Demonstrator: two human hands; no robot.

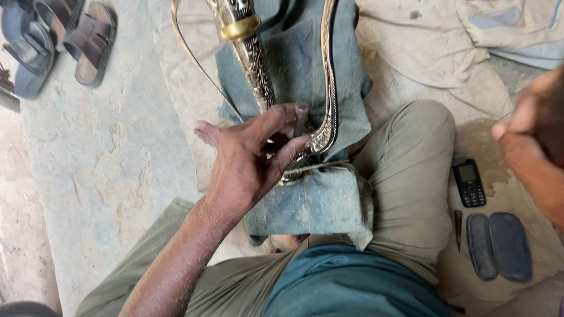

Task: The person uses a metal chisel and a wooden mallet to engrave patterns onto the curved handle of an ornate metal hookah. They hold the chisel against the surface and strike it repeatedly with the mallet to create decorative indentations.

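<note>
Left hand [244,161]: fingers closed around a small dark punch [301,117], held upright.
Engraved metal piece [255,70]: laid on blue-grey cloth [299,64] over the lap.
Right hand [529,141]: raised, blurred; grip cannot be told.
Floor [106,158]: mobile phone [469,182], sandals [88,41].

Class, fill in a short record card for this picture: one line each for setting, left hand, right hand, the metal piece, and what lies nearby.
Setting: person seated on a cloth-covered floor, seen from above
Left hand: fingers closed around a small dark rod on the metalwork
Right hand: raised at the frame's right edge, blurred, grip unclear
Metal piece: engraved silver tube with gold band, on blue-grey cloth
Nearby: black phone, two dark flat stones, sandals
</note>
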